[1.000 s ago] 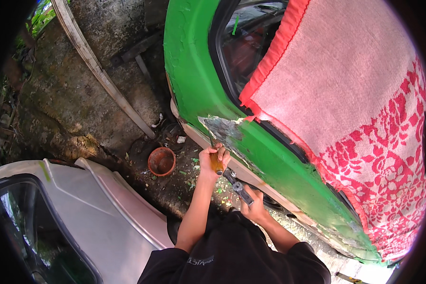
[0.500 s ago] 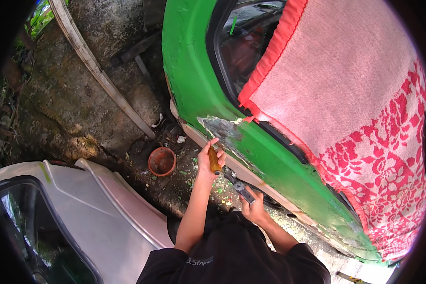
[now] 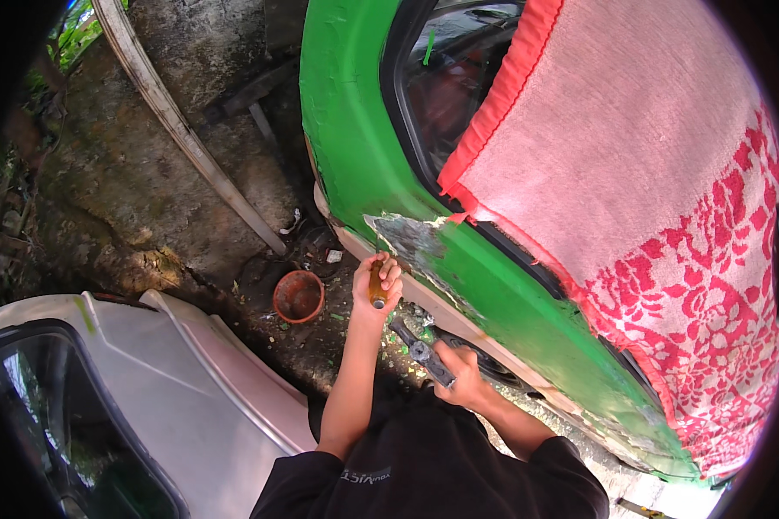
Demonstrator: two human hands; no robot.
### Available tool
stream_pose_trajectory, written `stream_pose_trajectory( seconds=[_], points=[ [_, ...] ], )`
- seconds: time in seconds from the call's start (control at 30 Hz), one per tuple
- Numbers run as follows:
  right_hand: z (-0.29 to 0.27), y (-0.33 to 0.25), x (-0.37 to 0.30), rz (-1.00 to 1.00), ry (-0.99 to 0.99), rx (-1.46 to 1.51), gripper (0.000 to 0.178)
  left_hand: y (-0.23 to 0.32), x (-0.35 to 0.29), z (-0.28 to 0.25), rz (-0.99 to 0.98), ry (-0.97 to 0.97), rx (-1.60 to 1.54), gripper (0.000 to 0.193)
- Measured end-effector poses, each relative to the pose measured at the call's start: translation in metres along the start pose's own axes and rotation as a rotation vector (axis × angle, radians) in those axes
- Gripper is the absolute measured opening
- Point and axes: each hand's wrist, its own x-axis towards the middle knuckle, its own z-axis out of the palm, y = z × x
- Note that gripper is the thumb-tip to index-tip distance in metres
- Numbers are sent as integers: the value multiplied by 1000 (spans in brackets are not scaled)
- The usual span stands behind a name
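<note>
My left hand (image 3: 363, 288) is closed round an amber-handled screwdriver (image 3: 377, 288). The handle's metal-capped butt faces me, and the far end points toward the green car body (image 3: 350, 160). Just beyond it, a jagged patch of bare, greyish surface (image 3: 414, 240) shows where paint has come off. Lower and to the right, my right hand (image 3: 463, 376) grips a dark metal tool (image 3: 420, 351) with a round hub and a blocky end. That tool is apart from the screwdriver; its exact kind is unclear.
A red patterned towel (image 3: 597, 156) hangs over the green car's side. Behind my left arm, a brown round pot (image 3: 299, 296) stands on ground littered with green flakes. A silver car (image 3: 173, 355) is close on my left. A long curved strip (image 3: 177, 121) lies at far left.
My left hand has shifted slightly left and turned, so the screwdriver's butt faces me more. The dark tool in my right hand has moved a little left and down.
</note>
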Motion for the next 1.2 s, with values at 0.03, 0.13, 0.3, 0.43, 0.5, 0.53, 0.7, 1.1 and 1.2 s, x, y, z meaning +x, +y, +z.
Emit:
stream_pose_trajectory(
  seconds=[0.03, 0.13, 0.3, 0.43, 0.5, 0.53, 0.7, 1.1, 1.2],
  points=[
    [2, 1, 1, -41, 2, 8, 7, 1, -1, -1, 2, -18, -14, 20],
    [11, 8, 7, -57, 5, -53, 8, 1, 0, 2, -7, -6, -59, 19],
    [20, 21, 8, 134, -1, -203, 10, 7, 2, 5, -22, -14, -12, 20],
    [10, -5, 9, -83, 60, -82, 11, -1, 4, 1, -25, -16, -11, 19],
    [13, -2, 11, -133, 68, -102, 12, -6, 7, 5, 16, 34, 11, 19],
    [17, 7, 10, -122, 50, -132, 12, -6, 6, 5, 7, 31, 24, 19],
    [19, 11, 9, 49, 37, -248, 12, -3, 9, 8, 10, 59, 55, 20],
    [14, 2, 7, 85, -14, -232, 13, -12, 17, 5, 43, 73, 35, 21],
    [3, -2, 7, -227, 53, -56, 14, -12, 14, 7, 53, 86, 22, 21]
  ],
)
